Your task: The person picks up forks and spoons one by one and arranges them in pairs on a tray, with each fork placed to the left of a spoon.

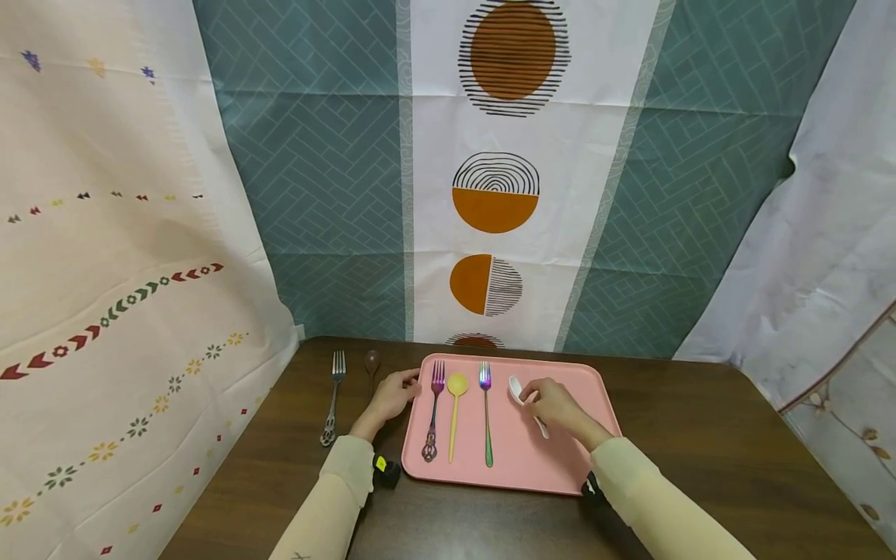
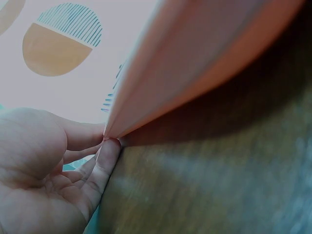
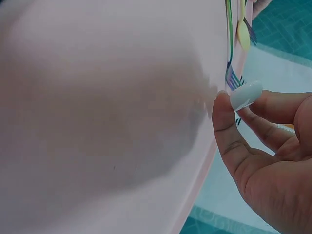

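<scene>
A dark wooden tabletop (image 1: pixel 700 435) stands before hanging patterned cloths. On it lies a pink tray (image 1: pixel 560 467), its long side toward the person. The left hand (image 1: pixel 392 395) rests at the tray's left edge, fingers loosely curved with their tips touching the rim; the left wrist view shows them (image 2: pixel 105 158) pressed under the lip, gripping nothing. The right hand (image 1: pixel 556 404) is over the right part of the tray and pinches a white spoon (image 1: pixel 516 389) between thumb and fingers, bowl pointing away. In the tray, left of that spoon, lie a rainbow fork (image 1: pixel 486 420), a yellow spoon (image 1: pixel 456 412) and a purple fork (image 1: pixel 434 416), side by side. On the bare wood left of the tray lie a silver fork (image 1: pixel 334 397) and a brown spoon (image 1: pixel 372 362).
</scene>
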